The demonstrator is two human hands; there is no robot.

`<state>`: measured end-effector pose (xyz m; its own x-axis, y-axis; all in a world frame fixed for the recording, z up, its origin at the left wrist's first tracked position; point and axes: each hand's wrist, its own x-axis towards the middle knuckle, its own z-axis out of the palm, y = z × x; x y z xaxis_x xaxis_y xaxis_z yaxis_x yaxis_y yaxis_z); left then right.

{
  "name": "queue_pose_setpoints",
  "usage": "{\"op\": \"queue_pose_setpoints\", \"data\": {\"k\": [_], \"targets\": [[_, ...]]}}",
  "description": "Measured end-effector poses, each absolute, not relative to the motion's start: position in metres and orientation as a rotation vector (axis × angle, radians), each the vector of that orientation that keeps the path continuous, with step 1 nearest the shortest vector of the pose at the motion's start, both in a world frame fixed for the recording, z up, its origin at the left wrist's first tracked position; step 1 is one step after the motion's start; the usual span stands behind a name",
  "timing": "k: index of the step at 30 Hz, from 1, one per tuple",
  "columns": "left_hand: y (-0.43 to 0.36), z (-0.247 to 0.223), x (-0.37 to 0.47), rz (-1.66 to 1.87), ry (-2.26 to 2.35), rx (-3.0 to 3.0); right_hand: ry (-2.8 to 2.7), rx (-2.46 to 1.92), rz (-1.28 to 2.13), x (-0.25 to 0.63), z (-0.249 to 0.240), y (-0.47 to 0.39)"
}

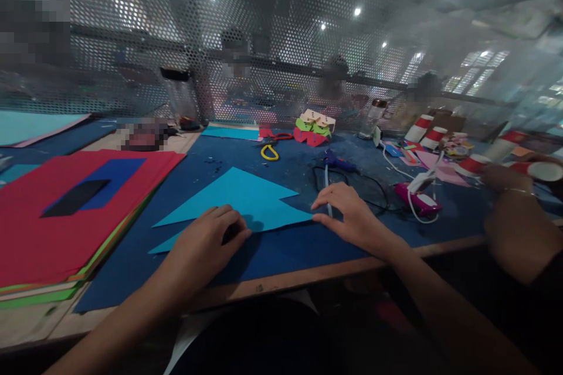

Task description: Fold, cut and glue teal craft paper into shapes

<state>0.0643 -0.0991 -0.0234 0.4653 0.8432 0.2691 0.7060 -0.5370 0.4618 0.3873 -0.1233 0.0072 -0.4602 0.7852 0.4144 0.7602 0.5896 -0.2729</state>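
Left hand (211,235) curled, right hand (353,218) half open, both at blue paper (244,194)

Craft workshop, shared worktable (308,275). Reference item: turquoise paper cutout (244,202), lying on blue table covering (264,266). Left of the cutout: stack of coloured paper sheets (35,234), red uppermost. Beyond the cutout: scissors (269,142) with red and yellow handles; folded-paper model (314,127) in cream, green and red. Right of the cutout: blue glue gun (338,162); red-and-white paper cups (434,138); a co-worker's arm (523,228) at the same worktable. Farthest beyond the cutout: perforated metal screen (272,23), through which blurred figures (338,65) show.
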Motion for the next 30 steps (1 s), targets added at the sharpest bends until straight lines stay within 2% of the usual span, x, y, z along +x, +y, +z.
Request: {"op": "queue_pose_setpoints", "data": {"k": [11, 30], "targets": [[-0.102, -0.023, 0.067, 0.663, 1.346, 2.489, -2.686, -1.008, 0.085, 0.293, 0.012, -0.098], [-0.11, -0.023, 0.054, 0.759, 1.342, 2.445, -2.563, -0.963, 0.16, 0.29, -0.009, -0.097]]}}
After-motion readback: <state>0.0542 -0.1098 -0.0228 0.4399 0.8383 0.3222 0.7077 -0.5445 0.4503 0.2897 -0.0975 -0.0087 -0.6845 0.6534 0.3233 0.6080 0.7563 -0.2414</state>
